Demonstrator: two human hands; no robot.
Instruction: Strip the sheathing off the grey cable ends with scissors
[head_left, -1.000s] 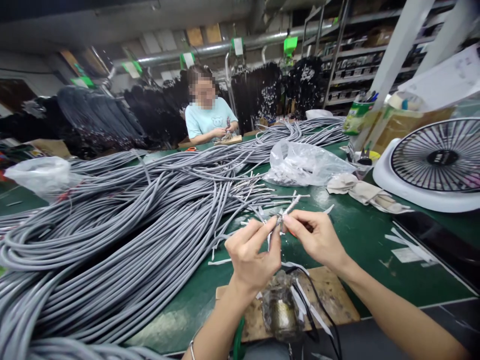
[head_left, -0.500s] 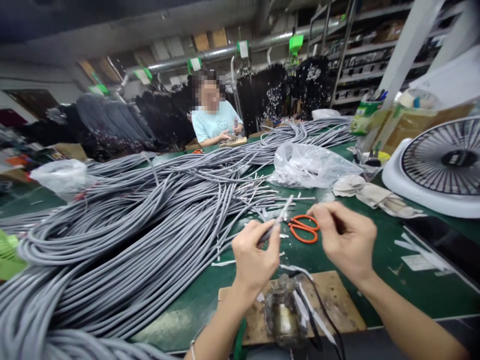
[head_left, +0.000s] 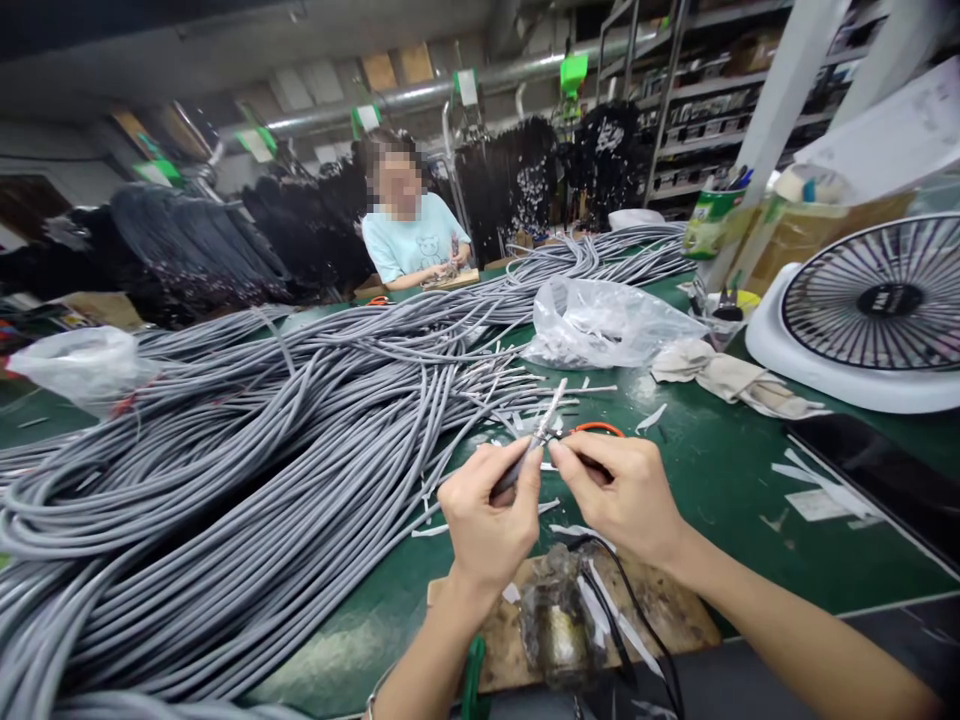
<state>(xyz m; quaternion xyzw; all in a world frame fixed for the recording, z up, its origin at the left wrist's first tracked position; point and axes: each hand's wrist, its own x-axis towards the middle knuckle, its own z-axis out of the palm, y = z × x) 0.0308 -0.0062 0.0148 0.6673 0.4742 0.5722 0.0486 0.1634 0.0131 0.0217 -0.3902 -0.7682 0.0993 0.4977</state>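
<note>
My left hand (head_left: 491, 500) is closed round a grey cable (head_left: 511, 474), whose stripped white end (head_left: 553, 405) points up and away from me. Thumb and forefinger of my right hand (head_left: 626, 485) are pinched together against the side of that cable, where the grey jacket stops; what exactly lies between these fingertips is too small to make out. Just behind my right hand lie scissors with orange handles (head_left: 600, 429), mostly covered by it. Below both hands, a wooden board (head_left: 675, 610) bears a brass-coloured metal piece (head_left: 559, 625) with black leads and white strips.
Bundles of grey cables (head_left: 247, 500) fill the left of the green table (head_left: 720, 490). Beyond my hands are a clear plastic bag (head_left: 607, 325) and a cloth (head_left: 731, 378). A white fan (head_left: 885, 310) and a dark flat panel (head_left: 870, 470) stand right. A person (head_left: 416, 240) sits opposite.
My right hand has moved left, from beside the scissors to the cable in my left hand, and now covers most of the orange handles. The view has shifted slightly.
</note>
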